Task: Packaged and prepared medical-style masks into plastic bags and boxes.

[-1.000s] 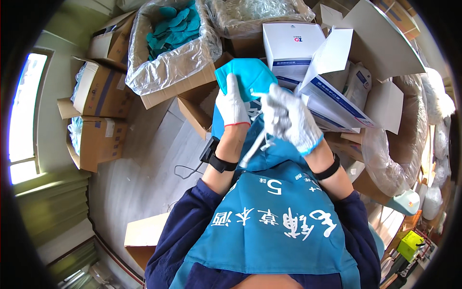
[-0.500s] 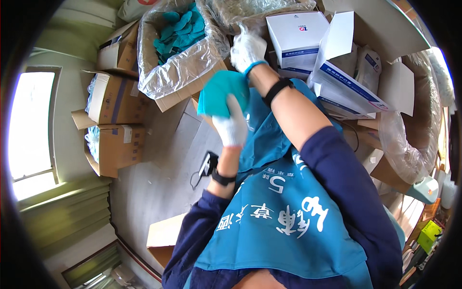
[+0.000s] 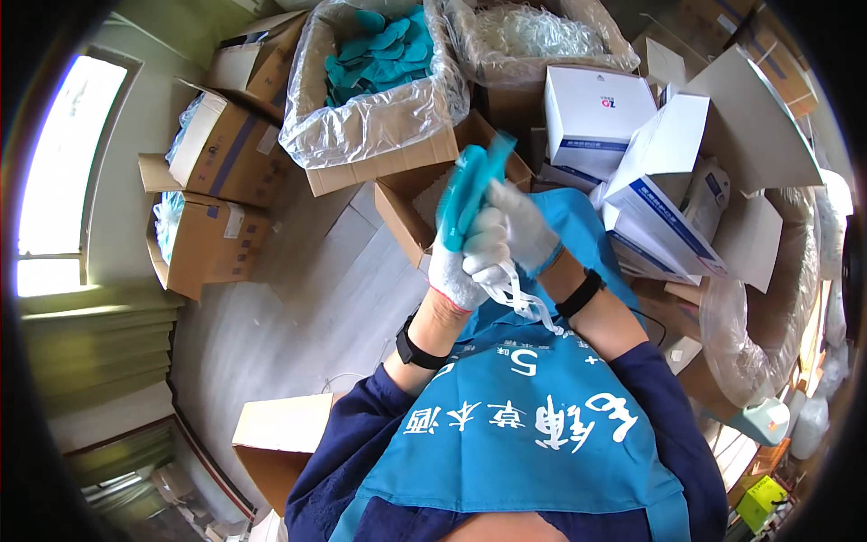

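Observation:
Both my hands wear white knit gloves and meet in front of my blue apron [image 3: 542, 406]. My left hand [image 3: 465, 262] is closed round folded teal face masks [image 3: 462, 194], which stand up out of the fist. White elastic straps [image 3: 519, 303] hang from below its fingers toward the apron. Close against it, my right hand [image 3: 528, 230] pinches a teal piece, apparently a mask, that is smeared by motion. How many masks are held is hidden.
Ahead, a plastic-lined carton [image 3: 379, 135] holds loose teal masks, beside another lined carton [image 3: 542, 68] with white straps. An open carton [image 3: 406, 212] stands below the hands. White boxes [image 3: 601, 113] crowd the right; stacked cartons [image 3: 226, 163] stand left.
My right hand has come back from the lined carton of white straps to my left hand. The masks have turned from flat to upright, and white straps now show below. The view has shifted.

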`<state>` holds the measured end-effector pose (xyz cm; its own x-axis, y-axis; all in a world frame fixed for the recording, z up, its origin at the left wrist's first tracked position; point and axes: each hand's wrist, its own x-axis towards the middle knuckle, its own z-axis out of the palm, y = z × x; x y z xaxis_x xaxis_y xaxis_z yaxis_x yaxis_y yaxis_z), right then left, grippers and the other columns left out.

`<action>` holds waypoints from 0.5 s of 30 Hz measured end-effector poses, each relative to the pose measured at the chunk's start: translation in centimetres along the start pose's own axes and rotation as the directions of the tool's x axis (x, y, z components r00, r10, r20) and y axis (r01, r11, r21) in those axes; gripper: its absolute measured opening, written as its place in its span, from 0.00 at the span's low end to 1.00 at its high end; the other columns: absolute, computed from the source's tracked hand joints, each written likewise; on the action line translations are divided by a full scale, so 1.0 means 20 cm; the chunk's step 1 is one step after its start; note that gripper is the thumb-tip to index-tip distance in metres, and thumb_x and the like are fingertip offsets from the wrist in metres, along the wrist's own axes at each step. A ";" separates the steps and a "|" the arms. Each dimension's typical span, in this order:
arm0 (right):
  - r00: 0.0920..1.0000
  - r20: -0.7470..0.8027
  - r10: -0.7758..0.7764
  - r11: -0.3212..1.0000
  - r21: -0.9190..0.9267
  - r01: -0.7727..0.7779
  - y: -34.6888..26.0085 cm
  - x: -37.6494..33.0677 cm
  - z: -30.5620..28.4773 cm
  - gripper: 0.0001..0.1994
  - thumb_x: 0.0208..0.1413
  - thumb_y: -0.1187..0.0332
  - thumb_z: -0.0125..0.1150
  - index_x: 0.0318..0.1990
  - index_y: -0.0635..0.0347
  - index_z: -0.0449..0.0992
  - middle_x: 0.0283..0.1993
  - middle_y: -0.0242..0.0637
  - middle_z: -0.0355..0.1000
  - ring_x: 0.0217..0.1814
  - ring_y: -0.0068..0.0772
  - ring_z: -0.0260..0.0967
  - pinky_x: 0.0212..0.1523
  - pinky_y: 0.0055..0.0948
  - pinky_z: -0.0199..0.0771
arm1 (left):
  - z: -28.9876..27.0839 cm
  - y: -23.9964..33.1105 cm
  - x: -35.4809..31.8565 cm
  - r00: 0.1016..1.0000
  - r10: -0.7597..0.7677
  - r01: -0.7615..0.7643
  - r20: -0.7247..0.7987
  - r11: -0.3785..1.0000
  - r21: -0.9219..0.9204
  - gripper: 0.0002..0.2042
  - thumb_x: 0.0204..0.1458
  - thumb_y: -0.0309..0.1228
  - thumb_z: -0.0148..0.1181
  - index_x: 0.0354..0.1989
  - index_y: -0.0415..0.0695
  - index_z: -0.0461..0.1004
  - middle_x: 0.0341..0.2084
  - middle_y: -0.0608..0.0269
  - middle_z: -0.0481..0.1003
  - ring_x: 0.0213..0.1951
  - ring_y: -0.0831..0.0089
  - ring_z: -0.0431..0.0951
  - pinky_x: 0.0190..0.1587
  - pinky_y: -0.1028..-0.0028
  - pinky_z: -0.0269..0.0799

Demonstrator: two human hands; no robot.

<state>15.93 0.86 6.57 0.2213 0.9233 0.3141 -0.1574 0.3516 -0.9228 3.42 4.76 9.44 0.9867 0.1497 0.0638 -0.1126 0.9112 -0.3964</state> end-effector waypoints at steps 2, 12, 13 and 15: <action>0.930 0.066 0.362 0.687 0.655 -0.314 -0.12 0.04 -0.07 0.15 0.64 0.64 0.58 0.54 0.62 0.74 0.47 0.34 0.77 0.44 0.29 0.75 0.51 0.28 0.77 | -0.03 0.01 -0.03 0.981 -0.043 0.092 -0.187 0.960 0.266 0.17 0.65 0.50 0.49 0.30 0.50 0.65 0.20 0.76 0.62 0.18 0.84 0.62 0.16 0.80 0.50; 0.804 -0.394 0.446 0.881 0.350 -0.317 -0.15 0.04 -0.19 0.10 0.58 0.66 0.68 0.44 0.58 0.82 0.30 0.26 0.76 0.19 0.11 0.60 0.18 0.17 0.60 | 0.01 0.17 -0.08 0.645 0.740 0.027 0.190 -0.270 0.963 0.23 0.59 0.43 0.61 0.57 0.40 0.72 0.49 0.60 0.76 0.48 0.73 0.75 0.49 0.73 0.71; 0.811 -0.381 0.445 0.884 0.334 -0.328 -0.13 0.04 -0.17 0.10 0.58 0.66 0.68 0.45 0.58 0.82 0.30 0.26 0.76 0.19 0.12 0.61 0.19 0.18 0.61 | 0.03 0.17 -0.02 0.621 0.768 -0.053 0.157 -0.159 0.986 0.22 0.59 0.41 0.63 0.56 0.40 0.72 0.49 0.61 0.76 0.48 0.74 0.75 0.50 0.73 0.71; 0.836 -0.358 0.417 0.899 0.300 -0.319 -0.16 0.03 -0.12 0.10 0.60 0.63 0.66 0.43 0.58 0.81 0.28 0.29 0.75 0.22 0.16 0.67 0.21 0.18 0.67 | 0.04 0.17 0.09 0.587 0.769 -0.249 0.252 -0.124 0.961 0.18 0.58 0.33 0.64 0.54 0.38 0.73 0.47 0.63 0.77 0.47 0.76 0.75 0.50 0.75 0.71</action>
<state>18.79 0.00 9.13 0.4640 0.8625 -0.2021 -0.5013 0.0675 -0.8627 4.79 8.35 8.87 0.4632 0.8855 -0.0369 -0.3445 0.2182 0.9131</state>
